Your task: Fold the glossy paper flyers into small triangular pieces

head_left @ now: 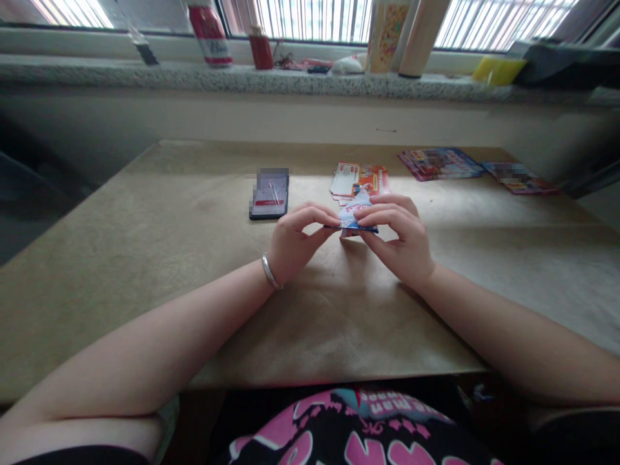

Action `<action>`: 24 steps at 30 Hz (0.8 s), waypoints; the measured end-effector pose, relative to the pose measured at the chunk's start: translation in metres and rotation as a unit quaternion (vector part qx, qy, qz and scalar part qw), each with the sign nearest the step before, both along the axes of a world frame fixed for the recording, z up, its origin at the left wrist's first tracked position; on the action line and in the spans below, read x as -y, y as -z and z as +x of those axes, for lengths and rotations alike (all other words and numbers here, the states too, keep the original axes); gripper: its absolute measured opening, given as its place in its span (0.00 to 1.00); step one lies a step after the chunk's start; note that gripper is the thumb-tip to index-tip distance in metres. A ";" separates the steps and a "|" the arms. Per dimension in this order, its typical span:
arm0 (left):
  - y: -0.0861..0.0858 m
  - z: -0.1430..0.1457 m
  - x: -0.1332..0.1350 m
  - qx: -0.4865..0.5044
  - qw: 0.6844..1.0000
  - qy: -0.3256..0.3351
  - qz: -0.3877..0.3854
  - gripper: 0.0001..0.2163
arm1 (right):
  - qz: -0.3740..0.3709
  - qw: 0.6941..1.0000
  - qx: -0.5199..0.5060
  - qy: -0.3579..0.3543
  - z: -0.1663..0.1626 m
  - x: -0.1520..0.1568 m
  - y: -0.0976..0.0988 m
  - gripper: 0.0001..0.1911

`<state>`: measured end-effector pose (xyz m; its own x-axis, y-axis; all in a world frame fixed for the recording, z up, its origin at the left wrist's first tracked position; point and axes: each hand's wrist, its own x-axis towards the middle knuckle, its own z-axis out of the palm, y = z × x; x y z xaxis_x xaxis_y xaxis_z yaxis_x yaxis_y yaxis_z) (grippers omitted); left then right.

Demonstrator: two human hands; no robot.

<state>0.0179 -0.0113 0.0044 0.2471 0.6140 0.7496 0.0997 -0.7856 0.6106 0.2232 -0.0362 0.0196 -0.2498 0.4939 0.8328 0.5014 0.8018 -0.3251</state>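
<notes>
At table centre, we find left hand (293,242) and right hand (402,242) pinching a light, pliable folded paper (356,216) by its edges.

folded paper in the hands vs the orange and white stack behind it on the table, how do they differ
The folded paper is pinched between the left hand and right hand just above the table; the orange and white stack lies loose on it, untouched. The folded paper is mostly blue and white and folded small; the stack is orange and white, with its sheets spread flat and fanned. Both look like glossy printed paper.
</notes>
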 end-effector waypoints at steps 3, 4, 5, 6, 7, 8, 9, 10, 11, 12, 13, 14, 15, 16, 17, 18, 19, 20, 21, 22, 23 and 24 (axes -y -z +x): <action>0.002 -0.001 -0.002 0.015 1.000 0.006 -0.016 0.03 | 0.003 1.000 -0.007 -0.004 -0.001 0.002 -0.001 0.10; 0.003 -0.002 -0.002 0.017 1.000 0.006 -0.021 0.03 | 0.002 1.000 -0.009 -0.001 -0.001 0.002 -0.001 0.10; 0.003 -0.002 -0.002 0.018 0.999 0.006 -0.026 0.03 | 0.000 1.000 -0.010 0.003 -0.001 0.002 -0.001 0.09; 0.003 -0.002 -0.002 0.018 0.999 0.005 -0.027 0.04 | 0.000 1.000 -0.010 0.007 -0.001 0.002 -0.001 0.08; 0.003 -0.002 -0.003 0.019 0.999 0.006 -0.026 0.04 | 0.001 1.000 -0.010 0.010 -0.001 0.002 -0.001 0.07; 0.002 -0.001 -0.003 0.021 1.000 0.007 -0.021 0.04 | 0.003 1.000 -0.011 0.011 -0.001 0.001 -0.002 0.07; 0.002 -0.001 -0.003 0.023 1.000 0.010 -0.015 0.04 | 0.007 1.000 -0.012 0.011 0.000 0.001 -0.002 0.06; 0.001 -0.001 -0.002 0.023 1.000 0.013 -0.007 0.03 | 0.011 1.000 -0.013 0.011 0.000 0.000 -0.002 0.07; 0.001 0.000 -0.002 0.021 1.000 0.014 0.001 0.03 | 0.016 1.000 -0.015 0.011 0.001 -0.001 -0.003 0.07; 0.000 0.000 -0.002 0.016 1.000 0.014 0.008 0.03 | 0.020 1.000 -0.014 0.011 0.001 -0.001 -0.003 0.06; 0.000 0.000 -0.002 0.009 1.000 0.013 0.012 0.03 | 0.022 1.000 -0.011 0.013 0.002 -0.001 -0.004 0.06; -0.001 -0.001 -0.002 0.001 1.000 0.012 0.013 0.03 | 0.022 1.000 -0.005 0.015 0.003 -0.002 -0.004 0.06; -0.001 -0.001 -0.002 -0.005 1.000 0.011 0.011 0.03 | 0.022 1.000 0.002 0.016 0.005 -0.002 -0.005 0.06; -0.001 -0.001 -0.002 -0.008 1.000 0.011 0.009 0.03 | 0.021 1.000 0.012 0.015 0.006 -0.001 -0.006 0.06; -0.001 -0.001 -0.002 -0.009 1.000 0.012 0.006 0.03 | 0.019 1.000 0.022 0.013 0.007 -0.001 -0.006 0.07; -0.001 -0.002 -0.002 -0.008 1.000 0.013 0.002 0.03 | 0.018 0.999 0.031 0.009 0.008 -0.001 -0.008 0.07; -0.001 -0.002 -0.002 -0.006 1.000 0.015 -0.002 0.03 | 0.017 0.999 0.039 0.006 0.009 -0.002 -0.009 0.07; 0.000 -0.002 -0.002 -0.001 1.000 0.019 -0.007 0.03 | 0.016 0.999 0.046 0.003 0.010 -0.002 -0.011 0.07; 0.000 -0.002 -0.002 0.006 1.000 0.023 -0.015 0.03 | 0.016 0.999 0.052 0.000 0.011 -0.003 -0.013 0.07; 0.000 -0.002 -0.002 0.013 0.999 0.030 -0.025 0.03 | 0.015 0.998 0.057 -0.004 0.011 -0.004 -0.016 0.07; 0.001 -0.002 -0.002 0.022 0.998 0.037 -0.037 0.03 | 0.013 0.998 0.061 -0.009 0.011 -0.006 -0.019 0.06; 0.001 -0.002 -0.003 0.031 0.997 0.041 -0.050 0.04 | 0.008 0.998 0.067 -0.015 0.010 -0.008 -0.022 0.06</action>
